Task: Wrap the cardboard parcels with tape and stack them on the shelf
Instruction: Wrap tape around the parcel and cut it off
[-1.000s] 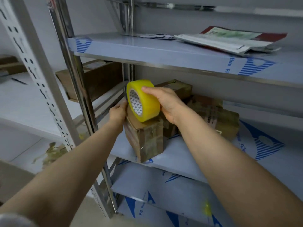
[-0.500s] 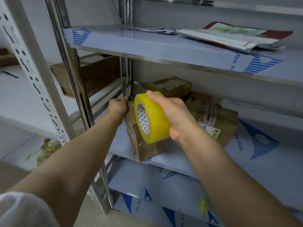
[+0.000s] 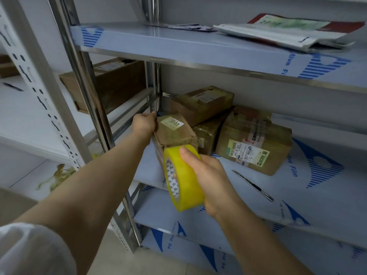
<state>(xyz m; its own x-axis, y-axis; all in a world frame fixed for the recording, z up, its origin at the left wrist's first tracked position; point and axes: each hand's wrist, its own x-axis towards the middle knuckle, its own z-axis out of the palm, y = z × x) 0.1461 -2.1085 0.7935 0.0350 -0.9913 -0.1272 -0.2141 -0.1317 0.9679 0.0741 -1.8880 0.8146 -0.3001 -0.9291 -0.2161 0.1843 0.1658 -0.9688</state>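
Observation:
A small cardboard parcel [image 3: 174,130] with a white "3003" label stands at the left front of the middle shelf [image 3: 309,197]. My left hand [image 3: 145,125] grips its far left edge. My right hand [image 3: 208,175] grips a yellow roll of tape [image 3: 183,179], held low in front of the parcel's near face, which it partly hides. Behind stand three more taped parcels: one on top at the back [image 3: 202,103], a narrow one [image 3: 208,133] in the middle, and a larger one [image 3: 256,143] with printed labels at the right.
A thin metal knife or pen [image 3: 253,185] lies on the middle shelf to the right of my right hand. Flat mail bags [image 3: 284,30] lie on the upper shelf. A steel upright [image 3: 87,92] stands left of my left arm. A brown box [image 3: 111,84] sits on the neighbouring rack.
My right hand has brought the tape roll down from above the parcel to in front of its near face. The parcel's labelled top is now uncovered. My left hand stays on the far edge.

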